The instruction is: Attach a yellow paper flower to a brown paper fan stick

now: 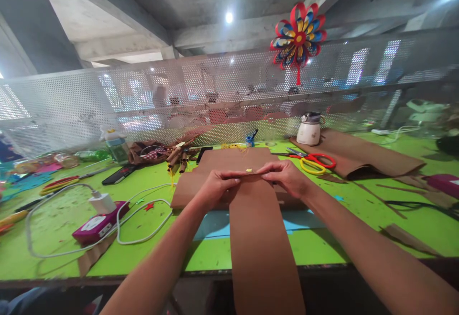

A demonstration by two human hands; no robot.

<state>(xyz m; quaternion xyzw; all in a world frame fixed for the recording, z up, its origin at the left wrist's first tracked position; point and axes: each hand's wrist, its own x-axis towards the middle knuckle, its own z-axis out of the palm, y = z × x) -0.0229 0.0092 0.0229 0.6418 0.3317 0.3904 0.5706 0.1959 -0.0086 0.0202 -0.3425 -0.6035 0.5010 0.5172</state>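
A long strip of brown paper (263,243) runs from between my hands down past the table's front edge. My left hand (221,185) pinches its far left corner between thumb and fingers. At the opposite corner, my right hand (285,176) has the same kind of pinch. The far edge between them looks folded or rolled, and a small yellow bit (249,169) shows just behind it. Beneath and beyond my hands lie larger brown paper pieces (233,159), on top of a light blue sheet (213,224).
Scissors with red and yellow handles (317,163) lie right of the paper, near a white flask (309,129). A purple power strip (100,222) with a white charger and looping cable is at left. Rolled paper tubes (179,157) and a phone (120,174) lie farther back.
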